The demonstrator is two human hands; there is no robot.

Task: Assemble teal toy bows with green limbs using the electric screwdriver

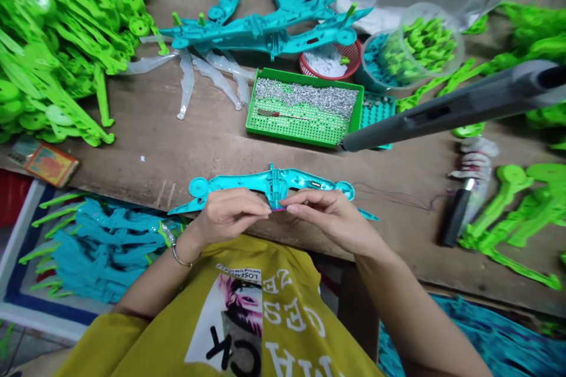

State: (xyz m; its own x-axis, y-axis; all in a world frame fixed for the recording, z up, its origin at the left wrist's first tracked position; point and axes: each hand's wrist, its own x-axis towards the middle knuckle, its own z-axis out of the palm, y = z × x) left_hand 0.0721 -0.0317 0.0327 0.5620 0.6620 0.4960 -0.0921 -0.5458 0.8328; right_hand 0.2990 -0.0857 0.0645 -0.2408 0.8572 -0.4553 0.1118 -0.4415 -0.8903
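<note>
A long blue plastic bow-shaped part [305, 179] lies across the table's near edge, its ribbed middle block between my hands. My left hand [236, 210] has its fingers pinched together just left of that block. My right hand [321, 210] pinches from the other side, thumb against fingertips. A thin, purplish strand shows between the two sets of fingertips; whatever else they grip is too small to make out. Beyond the part stands a green perforated tray [292, 132] with many small metal pieces and a thin screwdriver [283, 115] in it.
A grey power tool [442, 107] slants in from the right above the table [177, 141]. Green parts [57, 41] are heaped at the left. Further back are blue bow parts [265, 29], a red basket [354, 59] and a clear tub [460, 47]. A black-handled tool [457, 212] lies right.
</note>
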